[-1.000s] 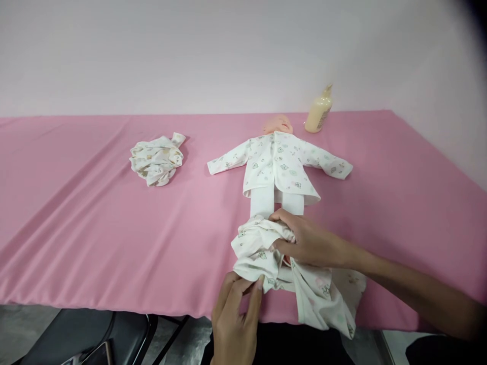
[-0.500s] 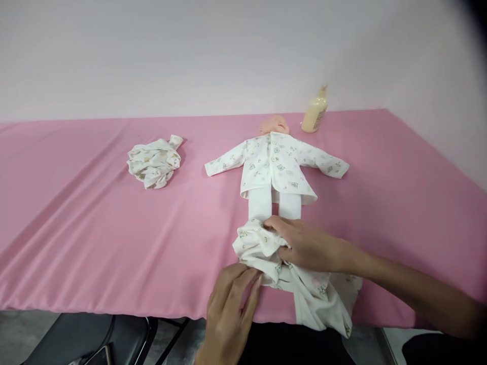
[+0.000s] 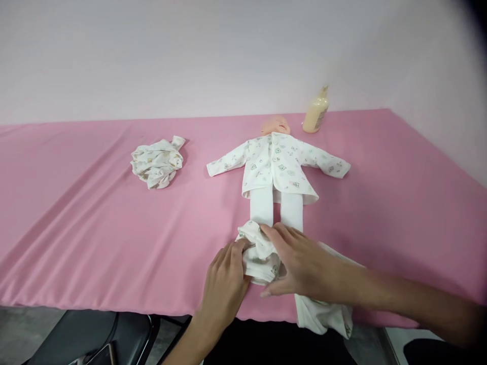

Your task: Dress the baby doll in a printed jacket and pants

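A baby doll (image 3: 280, 125) lies on its back with its head at the far side, in a white printed jacket (image 3: 262, 167) with the sleeves spread. Below the jacket show its white legs (image 3: 262, 205). Printed baby pants (image 3: 261, 261) are bunched around the lower end of one leg, and their other part hangs over the table's near edge. My left hand (image 3: 226, 284) is closed on the left side of the bunched cloth. Across the pants from the right reaches my right hand (image 3: 304, 258), its thumb and fingers spread apart and touching the fabric. Its palm hides part of the pants.
A crumpled printed garment (image 3: 158, 163) lies to the left on the pink-covered table (image 3: 114, 238). Behind the doll, to its right, stands a pale yellow pump bottle (image 3: 315, 112) near the wall. A black chair (image 3: 91, 334) is below the table's front edge.
My left hand has moved up and taken hold of the bunched pants leg. My right hand's thumb and fingers have spread wider over the cloth. The bunched cloth has become more compact.
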`<act>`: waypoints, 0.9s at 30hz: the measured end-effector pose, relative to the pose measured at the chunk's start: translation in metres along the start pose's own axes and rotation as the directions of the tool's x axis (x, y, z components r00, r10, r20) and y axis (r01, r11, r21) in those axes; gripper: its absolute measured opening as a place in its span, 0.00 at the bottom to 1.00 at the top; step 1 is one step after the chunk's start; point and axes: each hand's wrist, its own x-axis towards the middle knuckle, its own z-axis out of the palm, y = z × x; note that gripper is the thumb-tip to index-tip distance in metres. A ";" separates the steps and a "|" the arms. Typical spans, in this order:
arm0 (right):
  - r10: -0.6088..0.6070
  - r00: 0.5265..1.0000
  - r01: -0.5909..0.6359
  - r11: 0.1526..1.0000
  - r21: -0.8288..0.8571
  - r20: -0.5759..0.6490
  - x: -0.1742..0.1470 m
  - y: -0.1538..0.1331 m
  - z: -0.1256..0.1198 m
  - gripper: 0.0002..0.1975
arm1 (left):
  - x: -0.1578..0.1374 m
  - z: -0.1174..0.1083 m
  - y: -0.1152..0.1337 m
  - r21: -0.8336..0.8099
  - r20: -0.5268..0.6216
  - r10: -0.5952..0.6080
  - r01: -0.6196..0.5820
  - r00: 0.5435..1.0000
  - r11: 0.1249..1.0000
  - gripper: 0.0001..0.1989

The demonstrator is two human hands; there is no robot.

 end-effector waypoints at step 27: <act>-0.013 0.987 0.026 0.996 0.083 -0.160 -0.001 0.000 0.014 0.45 | 0.038 -0.016 0.003 -0.637 0.267 -0.038 0.206 0.963 0.743 0.55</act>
